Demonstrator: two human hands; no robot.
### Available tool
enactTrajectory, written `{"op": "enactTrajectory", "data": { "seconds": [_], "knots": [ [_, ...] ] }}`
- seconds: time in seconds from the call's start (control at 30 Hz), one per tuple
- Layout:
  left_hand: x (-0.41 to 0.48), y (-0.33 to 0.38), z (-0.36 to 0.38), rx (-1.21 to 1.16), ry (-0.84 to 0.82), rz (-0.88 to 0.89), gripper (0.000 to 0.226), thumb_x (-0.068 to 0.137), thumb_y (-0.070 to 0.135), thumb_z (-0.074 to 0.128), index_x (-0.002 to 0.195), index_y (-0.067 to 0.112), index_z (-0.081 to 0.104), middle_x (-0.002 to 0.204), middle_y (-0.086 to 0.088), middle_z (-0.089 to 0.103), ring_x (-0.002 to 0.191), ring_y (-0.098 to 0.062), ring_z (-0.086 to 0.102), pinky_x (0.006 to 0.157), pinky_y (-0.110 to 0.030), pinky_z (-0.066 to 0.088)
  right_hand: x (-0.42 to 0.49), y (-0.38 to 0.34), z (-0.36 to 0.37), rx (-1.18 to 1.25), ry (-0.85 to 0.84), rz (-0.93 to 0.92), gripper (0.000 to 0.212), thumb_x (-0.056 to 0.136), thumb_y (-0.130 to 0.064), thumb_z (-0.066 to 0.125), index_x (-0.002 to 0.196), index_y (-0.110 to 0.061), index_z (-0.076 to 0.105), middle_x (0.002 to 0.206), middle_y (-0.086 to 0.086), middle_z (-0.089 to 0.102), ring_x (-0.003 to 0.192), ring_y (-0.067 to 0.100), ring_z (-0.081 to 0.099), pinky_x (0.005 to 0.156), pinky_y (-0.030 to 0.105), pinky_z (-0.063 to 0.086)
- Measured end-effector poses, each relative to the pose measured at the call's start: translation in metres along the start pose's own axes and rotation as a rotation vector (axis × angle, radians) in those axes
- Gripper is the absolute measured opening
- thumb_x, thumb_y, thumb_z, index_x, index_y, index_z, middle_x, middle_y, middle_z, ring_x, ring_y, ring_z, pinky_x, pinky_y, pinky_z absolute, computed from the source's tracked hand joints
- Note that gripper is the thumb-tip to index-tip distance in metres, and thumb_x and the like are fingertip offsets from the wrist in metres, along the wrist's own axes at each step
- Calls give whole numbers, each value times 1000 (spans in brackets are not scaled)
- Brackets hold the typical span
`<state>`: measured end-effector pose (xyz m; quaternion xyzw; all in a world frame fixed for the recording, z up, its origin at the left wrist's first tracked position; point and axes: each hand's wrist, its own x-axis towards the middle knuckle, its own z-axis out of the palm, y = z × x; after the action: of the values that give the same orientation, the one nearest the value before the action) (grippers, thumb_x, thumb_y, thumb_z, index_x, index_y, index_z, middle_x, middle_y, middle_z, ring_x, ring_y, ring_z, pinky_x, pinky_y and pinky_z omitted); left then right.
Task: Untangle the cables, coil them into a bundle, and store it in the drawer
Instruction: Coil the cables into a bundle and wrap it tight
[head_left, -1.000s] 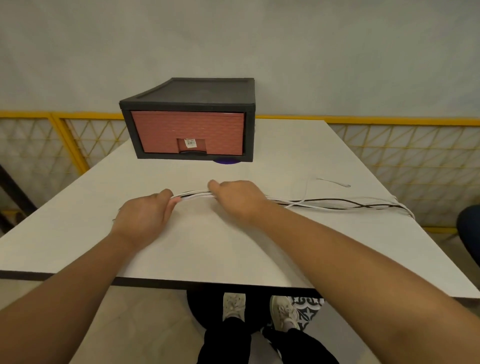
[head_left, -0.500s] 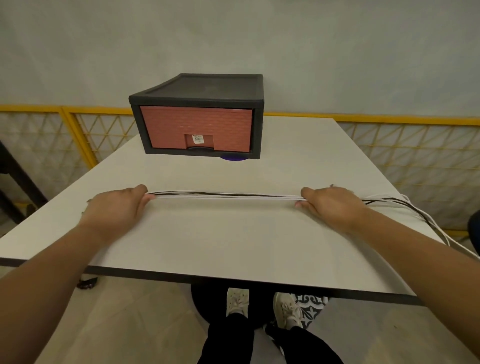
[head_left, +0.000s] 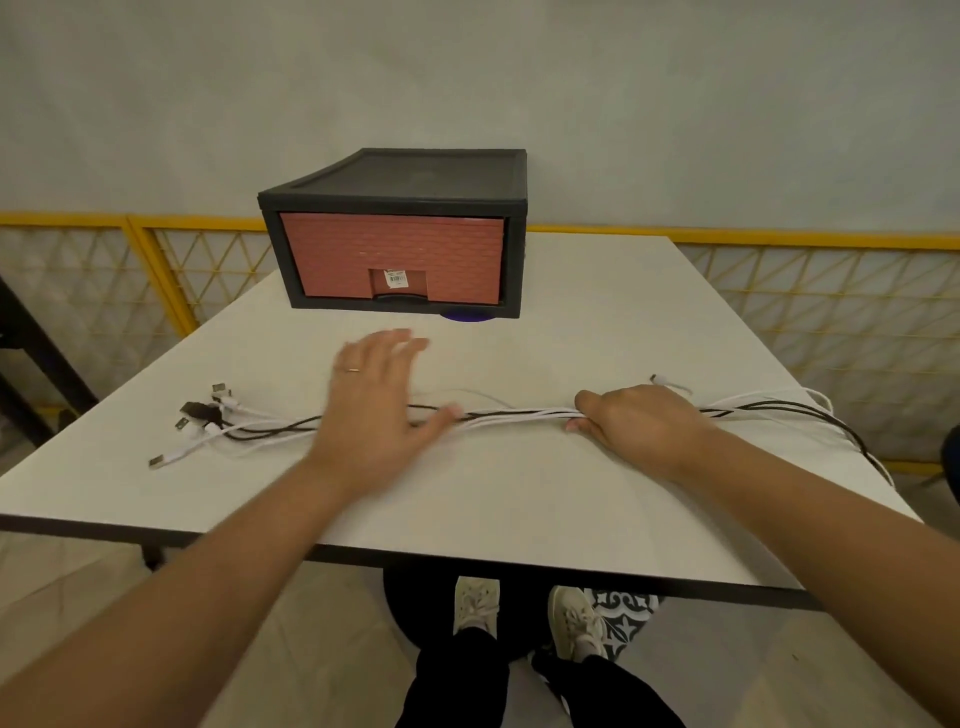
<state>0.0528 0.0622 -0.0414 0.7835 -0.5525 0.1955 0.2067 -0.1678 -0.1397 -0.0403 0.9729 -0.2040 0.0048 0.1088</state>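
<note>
- Head view: we record a white table (head_left: 519, 493) with a bundle of white and black cables (head_left: 519, 415) laid across its middle, running from 9 o'clock to 3 o'clock.
- At the 9 o'clock end the cables fan apart into loose plugs (head_left: 202, 415) that lie flat on the table. At the 3 o'clock end the strands spread and drop over the table's edge.
- The right hand (head_left: 639, 426) sits toward 3 o'clock of the table's centre, palm down. Its fingers are curled round the bundle and grip the strands together.
- The left hand (head_left: 374, 410) is over the bundle, toward 9 o'clock of centre, palm down. Its fingers are straight and close together, pointing to 12 o'clock, and the thumb stretches toward 3 o'clock beside the strands.
- The left hand is blurred, so we cannot tell whether its palm touches the cables. We note a ring (head_left: 353, 370) on one finger.
- Between the two hands the cables lie drawn together in one nearly straight line.
- The drawer (head_left: 395, 260), with a red-brown front, is fully closed inside its black housing (head_left: 405, 176). It stands at 12 o'clock on the table, well apart from the cables.
- A label (head_left: 396, 278) sits in the drawer's handle recess.
- A purple disc (head_left: 467, 316) shows under the housing's front edge, near its right corner.
- A yellow fence (head_left: 779, 291) runs behind the table, and shoes (head_left: 475, 605) show below its 6 o'clock edge.
</note>
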Motion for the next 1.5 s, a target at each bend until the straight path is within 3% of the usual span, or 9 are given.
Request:
{"op": "enactTrajectory", "data": {
  "seconds": [0.13,0.27,0.57,0.7,0.83,0.93,1.2,1.3,1.5],
  "knots": [
    [12,90,31,102,-221,120,71,90,59,48,149,22,35,157,-4,31,146,-28,23,119,-48,8,3,-9,4,7,41,1,41,100,-53,25,102,-18,45,95,8,68,91,30,64,88,45,45],
    [18,87,49,136,-186,53,32,104,35,37,123,18,56,123,-5,58,114,-28,52,89,-37,35,1,-6,6,67,54,31,36,101,-51,25,100,-20,44,91,4,67,89,29,63,86,42,46],
    [6,-6,19,101,-108,113,70,87,75,1,77,22,45,72,-4,63,70,-32,63,55,-32,35,-3,-3,7,146,95,56,30,100,-52,23,88,-26,33,79,-1,63,81,29,62,98,49,39],
    [6,-21,23,66,-129,79,76,84,79,3,71,20,48,62,3,53,65,-28,57,56,-32,34,-3,-1,7,158,86,30,30,101,-50,24,87,-25,31,72,-5,53,77,30,59,103,46,32],
    [9,-26,23,24,-176,-10,71,85,75,8,73,20,51,67,2,55,71,-25,55,60,-34,36,-16,23,7,185,90,51,33,101,-49,24,88,-21,33,66,-5,45,68,27,47,64,34,36],
    [8,-24,23,-7,-195,-22,65,83,72,10,71,20,48,66,0,56,70,-25,55,62,-36,40,-27,44,10,213,99,123,36,99,-52,23,86,-22,36,64,-6,44,68,26,48,59,35,34],
    [8,-23,25,1,-168,14,56,87,68,14,66,21,38,61,1,51,63,-25,50,58,-36,36,-16,30,-5,512,124,95,59,88,-72,24,90,-23,56,83,-11,55,80,9,52,74,32,45],
    [9,-23,24,16,-165,41,58,87,68,12,67,21,39,61,2,51,63,-25,51,58,-35,37,6,-4,-13,523,167,-9,35,97,-47,46,117,-23,60,102,-7,59,94,12,54,82,31,45],
    [8,-21,23,32,-156,55,54,88,65,15,69,20,39,62,2,50,62,-26,47,58,-34,33,38,-34,-9,377,123,-51,27,99,-21,47,120,-16,63,111,4,58,108,24,52,84,35,44]
  ]
}}
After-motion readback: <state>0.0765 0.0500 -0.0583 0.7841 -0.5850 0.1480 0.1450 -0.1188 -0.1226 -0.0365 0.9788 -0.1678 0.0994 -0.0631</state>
